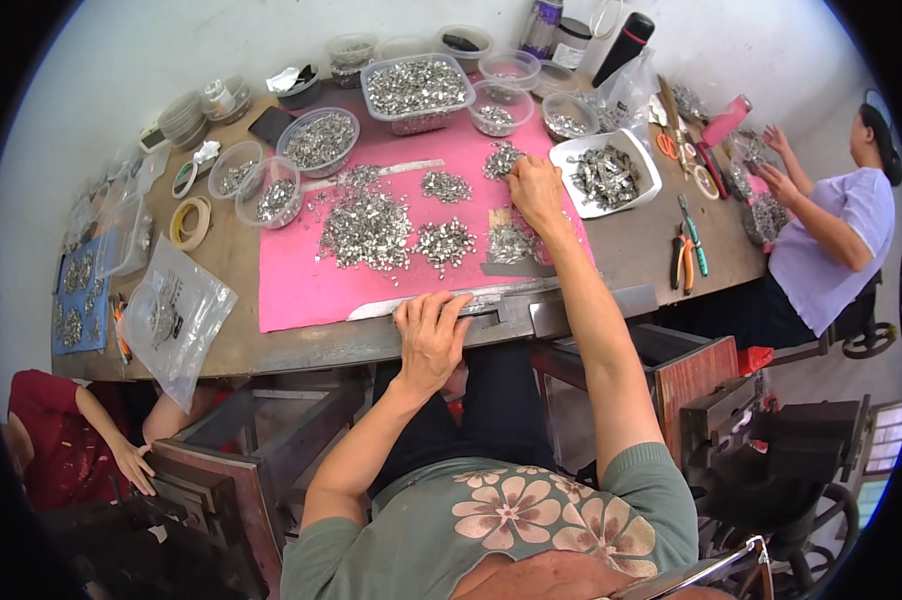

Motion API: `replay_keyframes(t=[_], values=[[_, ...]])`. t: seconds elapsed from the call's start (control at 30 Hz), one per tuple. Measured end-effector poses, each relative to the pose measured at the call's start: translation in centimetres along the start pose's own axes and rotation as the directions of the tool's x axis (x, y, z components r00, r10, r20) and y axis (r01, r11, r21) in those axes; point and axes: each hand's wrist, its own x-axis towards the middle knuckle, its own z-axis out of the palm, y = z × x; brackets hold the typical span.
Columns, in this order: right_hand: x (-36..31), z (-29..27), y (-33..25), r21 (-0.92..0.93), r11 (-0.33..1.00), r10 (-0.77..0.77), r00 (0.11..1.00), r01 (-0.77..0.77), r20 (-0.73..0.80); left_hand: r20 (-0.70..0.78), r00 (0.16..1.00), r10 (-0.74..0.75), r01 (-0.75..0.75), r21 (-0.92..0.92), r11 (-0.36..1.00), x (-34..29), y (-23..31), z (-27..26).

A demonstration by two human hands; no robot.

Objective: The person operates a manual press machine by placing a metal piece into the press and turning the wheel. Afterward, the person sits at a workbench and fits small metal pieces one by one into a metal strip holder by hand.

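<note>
My left hand [433, 335] rests at the table's front edge, fingers spread over a flat metal bar [486, 305] with a dark slot; no held thing shows in it. Farther out, my right hand [537, 190] has its fingers pressed together at a small heap of shiny metal pieces [502, 160]; what they pinch is hidden. Between the hands a pink sheet [291, 285] carries a large heap of metal pieces [366, 230] and smaller piles [444, 245]. A white tray [607, 175] of longer metal pieces stands right of my right hand.
Tubs of metal pieces, including a large one [418, 88], line the back. Pliers [683, 255] lie at right. A clear bag [176, 315] overhangs the front edge at left, near tape [190, 222]. One person [821, 220] sits at right, another [66, 440] at lower left.
</note>
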Motion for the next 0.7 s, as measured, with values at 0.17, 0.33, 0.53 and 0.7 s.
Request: replay_keyframes(t=[0.17,0.33,0.53,0.7], values=[[-0.3,0.0,2.1,0.095,0.994,-0.047,0.999,0.048,-0.013,0.131,0.991,-0.009,0.019,-0.071,0.997,4.4,-1.5,-2.3],[-0.2,-0.4,1.2,0.088,0.993,-0.077,0.997,0.078,-0.014,0.007,0.999,-0.037,0.036,0.034,0.999,11.1,-9.7,0.9],[-0.7,-0.8,1.9,0.21,0.975,-0.041,0.989,0.07,-0.141,0.119,0.991,-0.062,0.046,0.136,0.99,14.4,-12.2,4.1],[-2.9,-4.4,-0.1,0.387,0.919,-0.055,0.997,0.068,-0.045,0.103,0.995,-0.007,-0.016,0.218,0.976,14.1,-12.4,4.5]])
